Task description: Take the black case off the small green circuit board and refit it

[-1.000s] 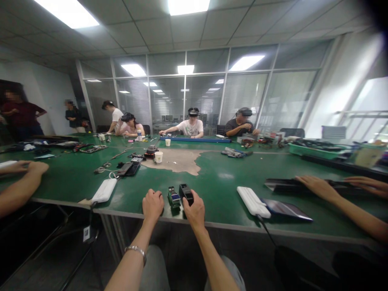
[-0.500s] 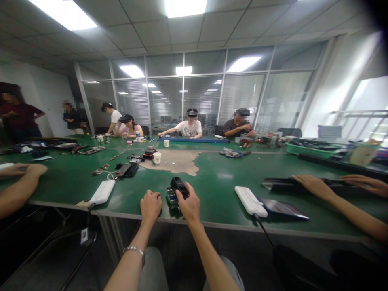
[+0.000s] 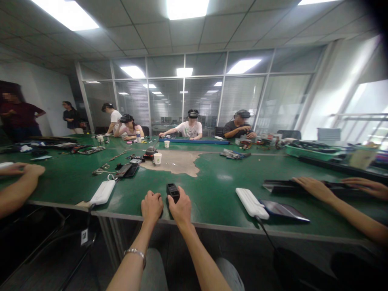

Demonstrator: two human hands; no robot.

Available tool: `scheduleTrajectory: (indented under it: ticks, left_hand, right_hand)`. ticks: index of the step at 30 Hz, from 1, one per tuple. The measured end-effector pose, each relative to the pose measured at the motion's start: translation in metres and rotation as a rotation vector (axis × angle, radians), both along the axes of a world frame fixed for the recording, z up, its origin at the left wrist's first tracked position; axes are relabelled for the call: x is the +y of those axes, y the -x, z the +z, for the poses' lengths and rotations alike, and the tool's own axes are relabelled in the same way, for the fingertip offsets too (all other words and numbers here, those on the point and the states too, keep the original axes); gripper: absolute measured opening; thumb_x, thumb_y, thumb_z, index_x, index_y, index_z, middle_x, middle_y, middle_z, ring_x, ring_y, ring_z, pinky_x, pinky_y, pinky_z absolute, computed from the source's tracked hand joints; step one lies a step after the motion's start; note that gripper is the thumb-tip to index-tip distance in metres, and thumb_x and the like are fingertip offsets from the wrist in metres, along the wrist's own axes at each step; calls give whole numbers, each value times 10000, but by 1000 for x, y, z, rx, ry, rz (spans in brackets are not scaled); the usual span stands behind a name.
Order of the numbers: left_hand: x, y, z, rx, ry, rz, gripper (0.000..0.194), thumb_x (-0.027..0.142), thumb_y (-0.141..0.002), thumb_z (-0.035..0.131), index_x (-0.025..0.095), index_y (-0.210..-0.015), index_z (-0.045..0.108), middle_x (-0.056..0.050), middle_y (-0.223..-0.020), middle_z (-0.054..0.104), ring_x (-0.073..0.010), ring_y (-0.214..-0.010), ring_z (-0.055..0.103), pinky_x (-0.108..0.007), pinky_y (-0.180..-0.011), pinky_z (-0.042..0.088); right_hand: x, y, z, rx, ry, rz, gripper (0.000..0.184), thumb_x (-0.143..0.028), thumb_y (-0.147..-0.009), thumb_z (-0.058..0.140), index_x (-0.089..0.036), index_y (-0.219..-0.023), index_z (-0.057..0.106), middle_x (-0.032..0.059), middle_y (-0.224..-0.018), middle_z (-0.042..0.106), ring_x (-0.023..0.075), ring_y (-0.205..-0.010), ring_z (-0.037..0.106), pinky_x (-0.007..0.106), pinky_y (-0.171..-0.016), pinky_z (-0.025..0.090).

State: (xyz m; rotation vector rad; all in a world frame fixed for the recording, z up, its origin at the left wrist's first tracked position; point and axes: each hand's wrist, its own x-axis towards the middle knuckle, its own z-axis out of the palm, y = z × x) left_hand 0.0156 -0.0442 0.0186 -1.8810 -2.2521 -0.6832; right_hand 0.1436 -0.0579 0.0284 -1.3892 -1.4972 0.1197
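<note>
My right hand (image 3: 181,209) is closed around a small black box-shaped device (image 3: 173,190) at the near edge of the green table (image 3: 212,182). It holds the device over the spot where a small green-and-grey part stood; that part is hidden now. My left hand (image 3: 152,207) rests just to the left as a loose fist on the table edge, a metal bracelet on its wrist. I cannot make out anything in its fingers.
A white power bank (image 3: 103,192) lies left of my hands, another white power bank (image 3: 251,203) and a dark tablet (image 3: 283,210) to the right. Other people's arms reach in at left (image 3: 18,184) and right (image 3: 336,198). A paper cup (image 3: 157,158) and tools lie farther back, where several people sit.
My right hand has carried the black device leftward, from beside the small green part to over it, close to my left hand. The left hand stayed put.
</note>
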Motion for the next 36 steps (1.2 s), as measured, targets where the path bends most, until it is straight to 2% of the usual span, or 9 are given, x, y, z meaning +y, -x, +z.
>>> scheduleTrajectory:
  ticks: [10, 13, 18, 21, 26, 36]
  left_hand:
    - [0, 1, 2, -4, 28, 2, 328, 373, -911, 422, 266, -1072, 688, -81, -1035, 539, -189, -948, 536, -287, -779, 387]
    - [-1, 1, 1, 3, 13, 2, 324, 375, -912, 422, 261, -1066, 684, -81, -1030, 535, -190, -931, 532, -290, -757, 381]
    - [-3, 0, 0, 15, -14, -18, 327, 400, -914, 420, 251, -1039, 684, -84, -1020, 533, -198, -946, 505, -299, -770, 367]
    - [-5, -1, 1, 24, -22, -15, 314, 393, -908, 433, 246, -1020, 686, -88, -1030, 535, -212, -977, 483, -312, -796, 362]
    - [-4, -1, 0, 25, -32, -16, 322, 397, -909, 425, 236, -992, 692, -93, -1022, 533, -222, -978, 473, -323, -800, 361]
    - [3, 3, -5, 28, -18, -52, 325, 428, -907, 438, 230, -1028, 666, -81, -1000, 514, -194, -924, 498, -296, -783, 364]
  right_hand:
    - [-7, 1, -28, -68, -52, 8, 610, -343, -790, 592, -80, -1326, 465, 181, -1206, 602, 304, -1082, 561, 422, -930, 436]
    - [-7, 1, -32, -71, -68, -18, 630, -376, -798, 594, -51, -1321, 460, 201, -1216, 591, 304, -1092, 549, 428, -945, 424]
    - [-7, 1, -38, -85, -68, -25, 514, -377, -833, 554, -94, -1261, 522, 170, -1142, 628, 284, -1033, 567, 418, -914, 434]
    - [-8, 2, -40, -91, -88, -43, 562, -405, -836, 551, -86, -1294, 491, 185, -1170, 615, 285, -1044, 565, 422, -912, 435]
    - [-9, 4, -41, -72, -90, -69, 625, -455, -842, 543, -66, -1324, 460, 205, -1193, 599, 298, -1053, 563, 433, -914, 434]
    - [-12, 2, -28, -13, 16, -48, 460, -418, -832, 565, -146, -1203, 575, 138, -1067, 659, 268, -955, 599, 374, -847, 449]
